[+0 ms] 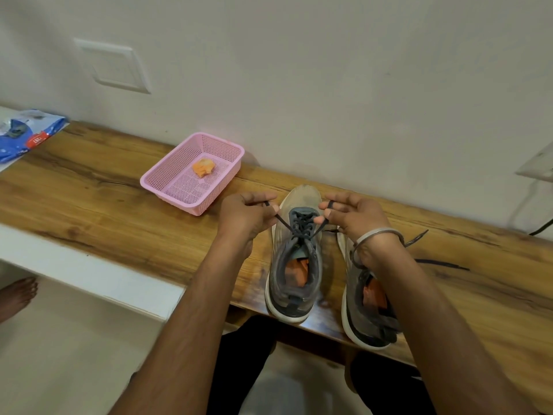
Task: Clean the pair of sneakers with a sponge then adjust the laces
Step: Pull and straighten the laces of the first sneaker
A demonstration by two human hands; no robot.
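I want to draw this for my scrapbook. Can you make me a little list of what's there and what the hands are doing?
place: wooden bench by a wall
left shoe: on the bench, toe to the wall, being laced
right shoe: beside it, lace loose on the bench
left hand: pinches one lace end
right hand: pinches the other lace end
basket: pink, left of the shoes
sponge: orange, inside the basket
stage: sponge put away, lacing going on

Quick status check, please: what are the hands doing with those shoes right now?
Left hand and right hand each pinch a lace end of the left sneaker. Sponge parked in pink basket. Right sneaker laces loose. Nothing blocking.
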